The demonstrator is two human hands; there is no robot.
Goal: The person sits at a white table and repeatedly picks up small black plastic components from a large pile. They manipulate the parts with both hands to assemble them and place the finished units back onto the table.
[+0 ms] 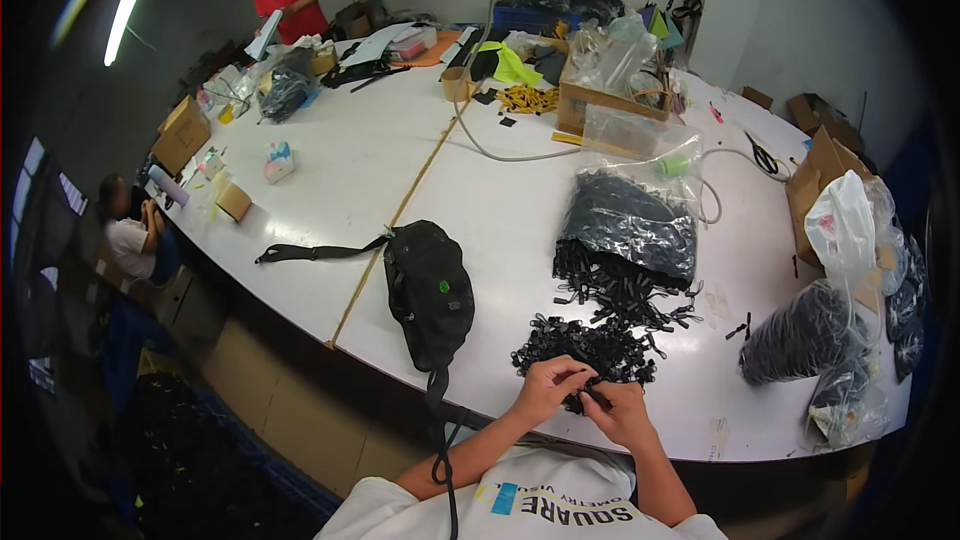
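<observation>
Close to the table's near edge, my left hand (pixel 548 389) and my right hand (pixel 619 412) meet with fingers pinched together. A small black piece seems to be between their fingertips, mostly covered by the fingers. Right beyond them lies a heap of small black parts (pixel 570 342), some with loops like zipper pulls. Farther back, a clear plastic bag (pixel 632 225) lies with its lower end open, and more black looped parts (pixel 622 292) spill from it toward the heap. To the left of my hands rests a black pouch bag (pixel 430 285) with straps.
A white table (pixel 510 210) stretches out ahead. On the right stand a wrapped black roll (pixel 805 335) and a cardboard box (pixel 822 175). Farther back are a box of plastic bags (pixel 610 105) and yellow pieces (pixel 527 99). One person (pixel 290 0) stands behind; another (pixel 135 235) sits left.
</observation>
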